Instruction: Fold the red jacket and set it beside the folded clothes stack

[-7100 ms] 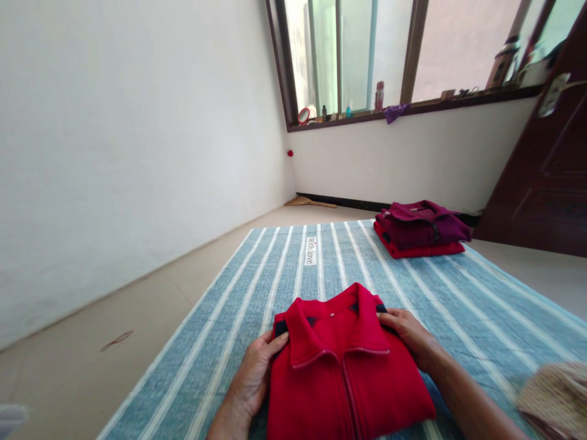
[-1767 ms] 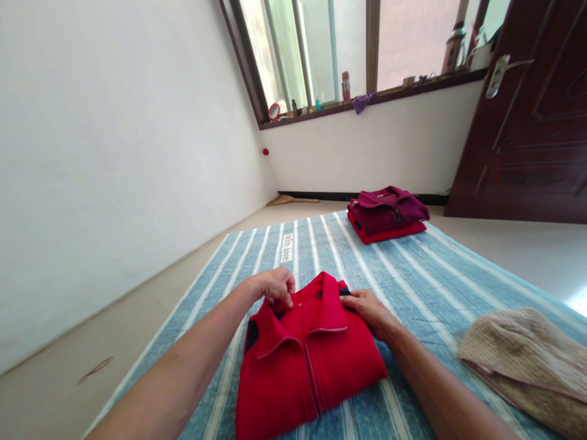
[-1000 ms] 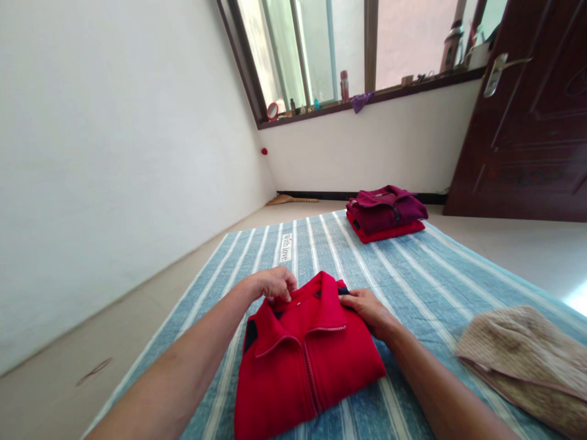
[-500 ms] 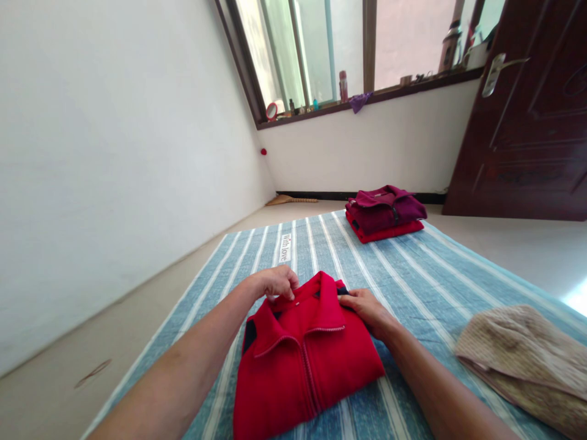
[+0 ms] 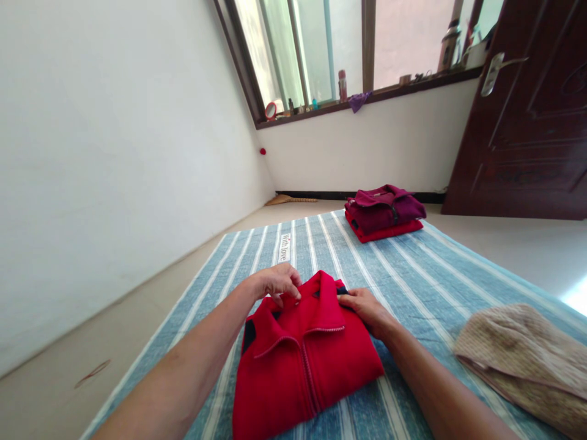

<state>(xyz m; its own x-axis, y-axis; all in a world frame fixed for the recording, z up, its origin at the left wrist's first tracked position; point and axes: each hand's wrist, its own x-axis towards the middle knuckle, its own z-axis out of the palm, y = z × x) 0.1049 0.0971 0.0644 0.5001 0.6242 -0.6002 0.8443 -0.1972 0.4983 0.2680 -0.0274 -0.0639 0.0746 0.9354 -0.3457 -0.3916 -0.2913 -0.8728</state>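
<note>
A bare white wall [image 5: 114, 122] filled the left of the scene, and a beige floor [image 5: 59, 366] ran along its foot. On that floor lay a blue mat with white stripes [image 5: 413, 269], reaching from the near edge to the far wall.

The left hand [image 5: 275, 282] came in from the near left along a bare forearm. Its fingers [image 5: 293, 292] were curled down and pinched the left side of the collar of a folded red fleece jacket with a zip [image 5: 305, 360], at the jacket's far edge. That jacket lay flat on the mat at the near centre, zip side up, collar pointing far. A dark patch showed at its left shoulder.

The right hand [image 5: 364, 308] rested on the right side of the same collar, fingers stretched flat and pressing on the cloth rather than clenched round it.

On the far side of the mat, a little right of centre, sat a stack of two folded garments: a folded maroon fleece jacket [image 5: 387, 205] on top of a folded red garment [image 5: 385, 231]. Well apart from them, at the near right, a crumpled beige knitted garment [image 5: 518, 354] lay on the mat.

Beyond, a dark-framed window [image 5: 348, 43] had small bottles and a purple cloth along its sill. A dark brown wooden door with a metal handle [image 5: 532, 122] stood at the far right.
</note>
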